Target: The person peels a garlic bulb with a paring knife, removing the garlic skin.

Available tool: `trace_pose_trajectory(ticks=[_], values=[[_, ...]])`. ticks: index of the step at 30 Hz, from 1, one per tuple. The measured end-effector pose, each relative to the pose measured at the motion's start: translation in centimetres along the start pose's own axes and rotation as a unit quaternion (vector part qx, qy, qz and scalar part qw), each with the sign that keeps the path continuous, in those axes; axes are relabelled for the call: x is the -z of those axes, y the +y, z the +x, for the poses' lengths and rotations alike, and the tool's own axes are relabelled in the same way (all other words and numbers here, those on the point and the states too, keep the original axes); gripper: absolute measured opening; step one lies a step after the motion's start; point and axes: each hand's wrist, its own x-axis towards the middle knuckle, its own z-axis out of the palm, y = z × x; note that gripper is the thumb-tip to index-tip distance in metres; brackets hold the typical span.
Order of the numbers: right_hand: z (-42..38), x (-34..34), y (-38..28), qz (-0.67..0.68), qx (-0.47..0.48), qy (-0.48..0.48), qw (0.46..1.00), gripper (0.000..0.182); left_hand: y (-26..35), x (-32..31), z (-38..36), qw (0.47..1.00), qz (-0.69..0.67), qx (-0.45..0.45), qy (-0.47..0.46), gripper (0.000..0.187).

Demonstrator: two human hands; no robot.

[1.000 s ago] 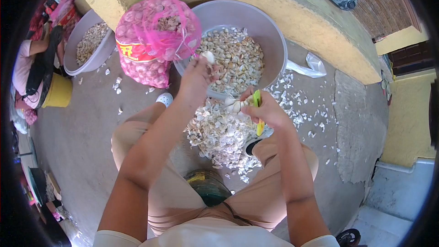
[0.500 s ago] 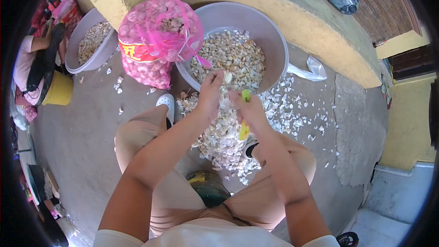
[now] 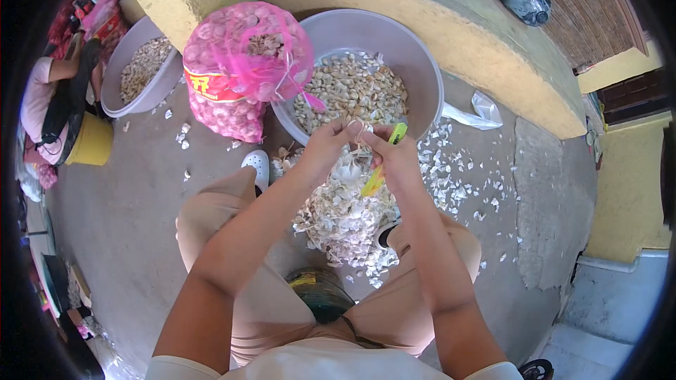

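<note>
My left hand (image 3: 328,146) is closed on a piece of garlic (image 3: 358,128), held just over the near rim of a large pale basin (image 3: 435,105). Wrapped in my right hand (image 3: 397,160) is a yellow-green cutter knife (image 3: 373,183), its lower end slanting down to the left. The right fingertips meet the garlic beside the left ones. Loose garlic cloves (image 3: 355,91) cover the bottom of the basin. Under my hands, between my feet, lies a heap of garlic skins (image 3: 338,219). The knife's blade cannot be made out.
A pink net sack of garlic bulbs (image 3: 232,63) stands left of the basin. Further left, a person (image 3: 60,91) sits by a second basin (image 3: 141,102) and a yellow bucket (image 3: 91,141). A white plastic bag (image 3: 482,114) lies right, below a curved concrete ledge (image 3: 507,70).
My hands have come together at the garlic; they were apart before. The knife has turned so that more of it shows. The view has shifted slightly.
</note>
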Motion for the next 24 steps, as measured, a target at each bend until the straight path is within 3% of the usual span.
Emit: trace_pose_trajectory(ticks=[3,6,12,15,19,24], values=[[0.0,-0.1,0.0,0.054,-0.010,-0.030,0.998,0.030,1.1,0.0,-0.8,0.973,-0.202,0.115,-0.012,0.030],[-0.1,-0.3,-0.3,0.109,-0.031,-0.047,0.992,0.026,2.0,0.0,-1.5,0.973,-0.208,0.086,-0.046,0.030],[0.1,-0.4,-0.8,0.070,-0.054,-0.048,0.995,0.026,0.6,1.0,-0.3,0.990,-0.129,0.051,0.006,0.031],[-0.3,-0.8,-1.2,-0.010,-0.022,-0.018,1.000,0.027,0.7,1.2,-0.1,0.990,0.124,-0.064,-0.002,0.024],[0.0,-0.4,-0.9,-0.045,-0.014,-0.017,0.999,0.027,1.1,1.1,-0.7,0.991,0.123,-0.039,-0.041,0.026],[0.1,0.0,-0.6,0.050,-0.057,-0.043,0.996,0.025,1.2,1.7,-0.5,0.990,0.127,-0.027,-0.062,0.027]])
